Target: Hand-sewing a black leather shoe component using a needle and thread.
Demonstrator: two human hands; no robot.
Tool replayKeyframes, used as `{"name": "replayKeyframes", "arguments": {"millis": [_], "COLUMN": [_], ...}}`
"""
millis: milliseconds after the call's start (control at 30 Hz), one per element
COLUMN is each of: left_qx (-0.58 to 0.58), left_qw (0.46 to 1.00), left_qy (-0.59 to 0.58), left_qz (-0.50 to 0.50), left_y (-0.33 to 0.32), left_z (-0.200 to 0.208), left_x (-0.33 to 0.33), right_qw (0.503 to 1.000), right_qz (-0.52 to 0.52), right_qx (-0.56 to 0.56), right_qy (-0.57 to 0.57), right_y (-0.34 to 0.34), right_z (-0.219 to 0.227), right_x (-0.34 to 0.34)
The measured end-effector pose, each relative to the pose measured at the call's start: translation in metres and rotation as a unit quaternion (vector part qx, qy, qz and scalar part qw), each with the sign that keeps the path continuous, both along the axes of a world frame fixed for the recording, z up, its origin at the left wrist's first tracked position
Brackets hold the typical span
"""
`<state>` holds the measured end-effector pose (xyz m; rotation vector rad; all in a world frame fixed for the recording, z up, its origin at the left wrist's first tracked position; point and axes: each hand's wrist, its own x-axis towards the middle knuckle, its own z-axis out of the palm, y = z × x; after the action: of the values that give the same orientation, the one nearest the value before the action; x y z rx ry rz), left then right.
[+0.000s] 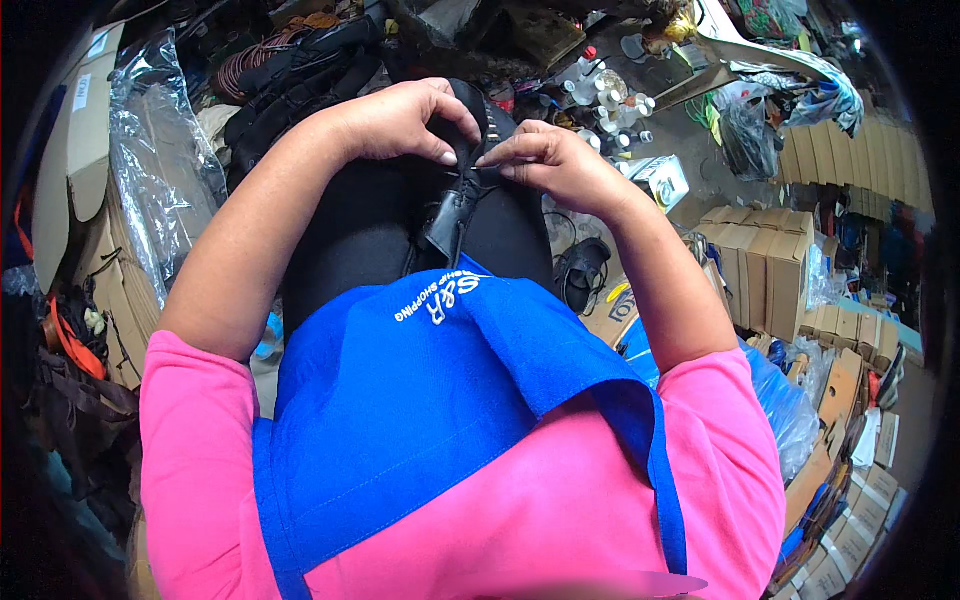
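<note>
A black shoe (441,230) with a shiny leather part lies across my black-clad lap, its far end pointing away from me. A row of small pale marks runs along its upper, and dark cord-like strands show at its middle. My left hand (408,122) curls over the shoe's left side, thumb and fingers closed on the upper. From the right, my right hand (565,168) meets it, thumb and forefinger pinched together at the shoe's middle. What lies between those fingertips is too small and dark to make out.
Another black shoe (584,272) sits on the floor to the right. Several small bottles (607,95) and a white container (660,182) stand beyond my right hand. Cardboard boxes (765,262) are stacked at the right. Clear plastic (165,150) covers cardboard at the left.
</note>
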<state>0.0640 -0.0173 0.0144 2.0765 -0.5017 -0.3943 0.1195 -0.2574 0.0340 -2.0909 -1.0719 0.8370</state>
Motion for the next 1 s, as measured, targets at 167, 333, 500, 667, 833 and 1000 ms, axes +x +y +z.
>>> {"name": "replayKeyframes", "arguments": {"millis": [167,333,500,667,833,1000], "left_qx": [0.009,0.034,0.047,0.058,0.066,0.085], "left_qw": [1.000,0.992,0.956,0.953,0.945,0.947], "left_qy": [0.004,-0.065,-0.174,-0.101,-0.145,-0.147], "left_qz": [0.018,0.102,0.231,0.280,0.284,0.274], "left_y": [-0.002,-0.009,0.006,-0.008,-0.015,-0.016], "left_z": [-0.001,0.001,0.011,0.024,0.016,0.021], "left_x": [0.001,-0.014,-0.049,-0.099,-0.112,-0.116], "right_qw": [0.998,0.997,0.977,0.960,0.962,0.955], "right_qz": [-0.007,-0.031,-0.011,-0.023,-0.006,0.003], "right_qx": [0.033,0.056,0.085,0.065,0.014,-0.005], "right_qy": [0.047,-0.052,-0.194,-0.270,-0.274,-0.295], "right_y": [0.001,0.014,0.002,-0.004,-0.004,-0.005], "right_z": [-0.011,-0.006,-0.011,-0.008,-0.002,0.003], "right_x": [0.002,-0.018,-0.028,-0.048,-0.047,-0.056]}}
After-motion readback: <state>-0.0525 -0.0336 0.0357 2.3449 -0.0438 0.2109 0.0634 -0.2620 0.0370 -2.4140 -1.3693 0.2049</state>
